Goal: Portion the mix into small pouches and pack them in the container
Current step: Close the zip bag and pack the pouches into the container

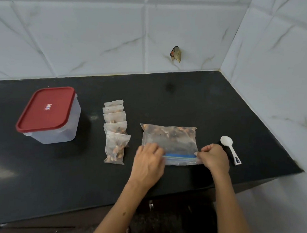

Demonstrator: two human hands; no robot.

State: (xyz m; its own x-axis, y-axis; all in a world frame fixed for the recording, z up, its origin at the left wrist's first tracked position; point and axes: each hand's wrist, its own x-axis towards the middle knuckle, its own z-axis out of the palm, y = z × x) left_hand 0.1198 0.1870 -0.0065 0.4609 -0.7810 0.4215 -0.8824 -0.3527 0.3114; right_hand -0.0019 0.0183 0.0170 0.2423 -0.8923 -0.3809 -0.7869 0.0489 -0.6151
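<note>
A large clear zip bag of mix (170, 140) lies flat on the black counter (192, 100), its blue zip strip facing me. My left hand (148, 161) lies over the bag's near left corner, fingers on the left end of the zip. My right hand (213, 157) pinches the right end of the zip strip. Several small filled pouches (115, 129) lie in an overlapping row to the left of the bag. Further left stands a clear container with a red lid (48, 114), lid on.
A white plastic spoon (230, 148) lies on the counter just right of my right hand. White tiled walls close off the back and right side. The counter's front edge runs just below my wrists.
</note>
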